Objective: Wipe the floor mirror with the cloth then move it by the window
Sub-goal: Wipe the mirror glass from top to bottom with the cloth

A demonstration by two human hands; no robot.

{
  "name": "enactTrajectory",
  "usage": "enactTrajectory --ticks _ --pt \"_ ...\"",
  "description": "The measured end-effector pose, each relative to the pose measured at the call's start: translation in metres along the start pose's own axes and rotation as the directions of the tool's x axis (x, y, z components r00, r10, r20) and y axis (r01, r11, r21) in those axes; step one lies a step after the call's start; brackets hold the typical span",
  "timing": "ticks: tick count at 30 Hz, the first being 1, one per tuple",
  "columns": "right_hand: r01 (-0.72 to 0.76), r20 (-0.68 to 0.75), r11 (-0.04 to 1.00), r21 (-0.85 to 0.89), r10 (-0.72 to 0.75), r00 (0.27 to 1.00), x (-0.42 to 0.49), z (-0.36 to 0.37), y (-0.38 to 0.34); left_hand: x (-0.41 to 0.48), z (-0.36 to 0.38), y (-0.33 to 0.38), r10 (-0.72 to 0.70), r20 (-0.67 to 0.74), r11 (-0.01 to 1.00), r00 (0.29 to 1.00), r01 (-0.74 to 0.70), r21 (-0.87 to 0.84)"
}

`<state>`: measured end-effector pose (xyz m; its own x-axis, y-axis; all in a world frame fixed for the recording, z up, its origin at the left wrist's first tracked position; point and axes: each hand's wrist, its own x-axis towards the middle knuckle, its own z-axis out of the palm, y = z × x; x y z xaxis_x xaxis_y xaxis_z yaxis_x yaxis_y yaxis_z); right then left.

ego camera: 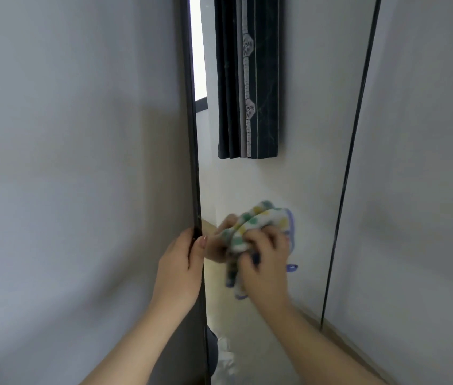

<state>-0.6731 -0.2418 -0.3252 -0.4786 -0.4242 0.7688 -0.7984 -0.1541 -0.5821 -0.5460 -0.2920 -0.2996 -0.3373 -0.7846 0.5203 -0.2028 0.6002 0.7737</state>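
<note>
Closest to the camera are the person's two bare forearms, reaching up from the bottom edge. The left hand (182, 262) is wrapped around the black left edge of the floor mirror (317, 190), thumb on the front of the frame, fingers hidden behind it. Just right of it, the right hand (268, 259) is bunched around a dotted cloth (258, 226) with purple trim, pressed against the glass, and the reflection of fingers shows right by it. Up above both hands the glass reflects a dark curtain (248, 79) and a bright strip of window (197, 45). The mirror's thin right edge runs well off to the right of the cloth hand, with plain wall (53, 134) on both sides. Below the hands there's some pale floor visible.
</note>
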Motion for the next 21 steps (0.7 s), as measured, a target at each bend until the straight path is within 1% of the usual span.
enactTrajectory --ticks 1,2,3,4,5,6,7,8,9,10,11,12,13,14,15,16,17,18,19,20,21 --pt "0.178 0.093 0.984 0.018 -0.179 0.979 -0.011 0.004 -0.006 -0.001 0.001 0.000 0.015 -0.011 1.000 1.000 -0.014 0.008" --pt "0.338 0.192 0.939 0.060 -0.343 0.919 -0.020 0.006 -0.009 -0.001 0.001 0.001 0.020 -0.025 1.000 0.999 -0.020 0.009" --pt "0.426 0.266 0.899 0.099 -0.436 0.860 -0.021 0.004 -0.005 -0.001 0.001 0.003 0.015 -0.034 1.000 0.999 -0.015 0.005" --pt "0.432 0.305 0.896 0.107 -0.443 0.843 -0.015 0.001 0.003 0.000 0.001 0.004 -0.001 -0.033 1.000 0.999 0.001 -0.001" --pt "0.369 0.289 0.926 0.076 -0.375 0.881 -0.008 -0.002 0.013 0.000 0.000 0.004 -0.022 -0.021 1.000 1.000 0.022 -0.004" --pt "0.225 0.224 0.974 0.036 -0.227 0.948 0.000 -0.006 0.024 0.002 -0.001 0.003 -0.040 -0.004 0.999 0.999 0.040 -0.003" --pt "-0.023 0.120 0.998 0.053 0.017 0.993 0.009 -0.009 0.031 0.002 -0.003 0.003 -0.049 0.013 0.999 0.999 0.049 0.003" --pt "-0.270 0.024 0.956 0.117 0.269 0.963 0.015 -0.011 0.034 0.002 -0.004 0.003 -0.050 0.027 0.999 0.998 0.050 0.013" --pt "-0.412 -0.035 0.893 0.183 0.425 0.905 0.015 -0.008 0.033 0.002 -0.004 0.003 -0.046 0.038 0.999 0.998 0.045 0.021" --pt "-0.421 -0.054 0.887 0.193 0.437 0.898 0.010 -0.005 0.026 0.000 -0.004 0.004 -0.043 0.046 0.999 0.998 0.042 0.027" --pt "-0.338 -0.014 0.926 0.170 0.345 0.938 0.002 -0.001 0.016 -0.001 -0.004 0.004 -0.041 0.050 0.999 0.998 0.040 0.028" --pt "-0.183 0.072 0.972 0.150 0.174 0.982 -0.011 0.003 0.006 -0.001 -0.003 0.004 -0.041 0.048 0.999 0.998 0.040 0.028" --pt "-0.004 0.174 0.989 0.150 -0.022 0.985 -0.023 0.004 -0.002 -0.002 -0.003 0.003 -0.044 0.046 0.999 0.998 0.043 0.027" --pt "0.156 0.251 0.977 0.146 -0.189 0.949 -0.031 0.004 -0.001 -0.001 -0.003 0.002 -0.047 0.047 0.998 0.998 0.045 0.033" --pt "0.256 0.300 0.956 0.143 -0.289 0.909 -0.028 0.001 0.005 -0.001 -0.004 0.001 -0.047 0.056 0.998 0.997 0.044 0.047" --pt "0.291 0.301 0.949 0.117 -0.313 0.901 -0.017 -0.003 0.015 0.000 -0.005 0.000 -0.049 0.065 0.997 0.997 0.045 0.067" --pt "0.238 0.264 0.968 0.084 -0.252 0.931 -0.004 -0.006 0.024 0.002 -0.006 -0.001 -0.054 0.075 0.996 0.996 0.049 0.078" --pt "0.112 0.168 0.991 0.069 -0.122 0.978 0.009 -0.009 0.033 0.003 -0.007 -0.001 -0.061 0.079 0.995 0.995 0.055 0.078" --pt "-0.069 0.058 0.991 0.111 0.062 0.996 0.019 -0.011 0.042 0.003 -0.007 -0.001 -0.070 0.080 0.996 0.994 0.065 0.067" --pt "-0.260 -0.042 0.944 0.202 0.274 0.961 0.027 -0.013 0.050 0.002 -0.007 0.000 -0.081 0.077 0.996 0.994 0.077 0.054" --pt "-0.422 -0.115 0.851 0.313 0.475 0.872 0.033 -0.013 0.055 0.001 -0.006 0.001 -0.088 0.069 0.995 0.994 0.085 0.046"
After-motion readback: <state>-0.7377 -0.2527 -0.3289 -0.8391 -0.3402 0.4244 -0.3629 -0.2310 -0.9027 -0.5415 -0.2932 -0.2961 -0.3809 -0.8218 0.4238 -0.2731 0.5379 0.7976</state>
